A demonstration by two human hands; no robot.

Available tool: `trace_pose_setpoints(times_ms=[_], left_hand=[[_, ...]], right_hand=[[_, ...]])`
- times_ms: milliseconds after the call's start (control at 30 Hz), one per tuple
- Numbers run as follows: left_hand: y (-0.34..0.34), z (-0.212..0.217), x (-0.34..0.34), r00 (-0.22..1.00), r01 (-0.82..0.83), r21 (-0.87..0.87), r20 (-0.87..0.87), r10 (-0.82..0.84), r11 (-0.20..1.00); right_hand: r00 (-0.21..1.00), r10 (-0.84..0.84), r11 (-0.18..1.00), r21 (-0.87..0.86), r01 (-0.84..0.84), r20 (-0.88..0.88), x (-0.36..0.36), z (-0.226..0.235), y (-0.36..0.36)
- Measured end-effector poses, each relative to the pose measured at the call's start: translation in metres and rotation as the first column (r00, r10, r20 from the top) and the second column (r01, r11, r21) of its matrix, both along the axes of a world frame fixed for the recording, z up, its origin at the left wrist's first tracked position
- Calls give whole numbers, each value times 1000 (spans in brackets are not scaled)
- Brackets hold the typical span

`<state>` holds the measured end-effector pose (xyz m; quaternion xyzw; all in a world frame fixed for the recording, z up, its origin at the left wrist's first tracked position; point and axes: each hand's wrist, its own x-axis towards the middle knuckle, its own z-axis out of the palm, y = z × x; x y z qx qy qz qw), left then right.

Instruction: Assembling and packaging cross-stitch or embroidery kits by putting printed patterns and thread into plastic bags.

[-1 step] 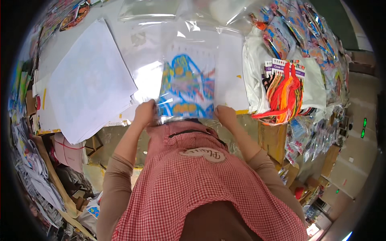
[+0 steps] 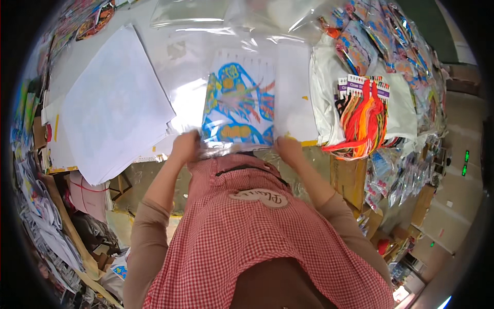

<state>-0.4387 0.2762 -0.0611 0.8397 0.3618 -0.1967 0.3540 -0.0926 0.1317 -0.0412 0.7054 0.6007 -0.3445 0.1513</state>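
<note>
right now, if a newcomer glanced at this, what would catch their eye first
The blue-and-orange printed sheet stands out first, lying mid-picture under clear plastic, between the left hand and right hand. Next are the bright red and orange thread hanks to its right, then the red-and-white gingham apron filling the lower middle.

Bright light across white tabletop (image 2: 77, 59), upper half of frame. Harsh white glare patch left of centre; sharp glints on clear glossy plastic film (image 2: 247, 32), top centre. Blurred fingers on bare left hand (image 2: 186, 147). Lower left shadowed, darker. Fisheye bending toward rim; corners black.
</note>
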Motion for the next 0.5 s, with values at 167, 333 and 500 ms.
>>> trace_pose_setpoints(times_ms=[167, 333, 500], left_hand=[[-15, -18, -9, 997, -32, -62, 61, 36, 998], [25, 28, 44, 836, -520, 94, 256, 484, 849], [-1, -8, 41, 791, -587, 64, 261, 554, 807]], right_hand=[[969, -186, 928, 295, 228, -162, -12, -92, -85], [930, -362, 896, 300, 327, 67, 8, 16, 19], [951, -308, 935, 194, 296, 35, 19, -3, -4]])
